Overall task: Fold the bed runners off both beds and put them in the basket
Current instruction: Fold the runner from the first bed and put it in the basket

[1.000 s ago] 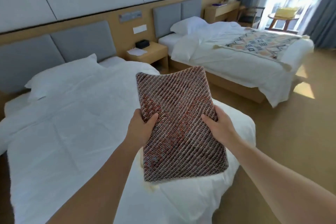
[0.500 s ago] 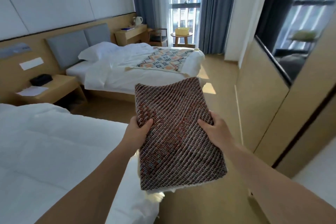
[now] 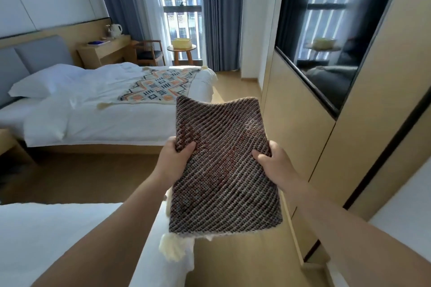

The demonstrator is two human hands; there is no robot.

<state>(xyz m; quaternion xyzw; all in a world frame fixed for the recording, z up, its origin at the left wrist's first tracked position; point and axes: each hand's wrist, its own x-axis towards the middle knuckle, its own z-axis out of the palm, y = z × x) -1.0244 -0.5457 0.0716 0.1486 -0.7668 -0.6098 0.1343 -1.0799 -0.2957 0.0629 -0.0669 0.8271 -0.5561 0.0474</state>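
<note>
The view had swung right toward the window; left hand [image 3: 175, 161] and right hand [image 3: 271, 162] stayed clamped on the folded runner [image 3: 221, 170], likely bound for the far basket [image 3: 181, 42]; the far bed's patterned runner [image 3: 161, 85] remained unfolded.

Folded runner [image 3: 224, 165] coarse, matt knitted cloth; bedding [image 3: 98, 109] smooth white fabric.

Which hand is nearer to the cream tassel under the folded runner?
Left. The left hand grips the runner's edge on the tassel's side; the right hand grips the opposite edge.
</note>
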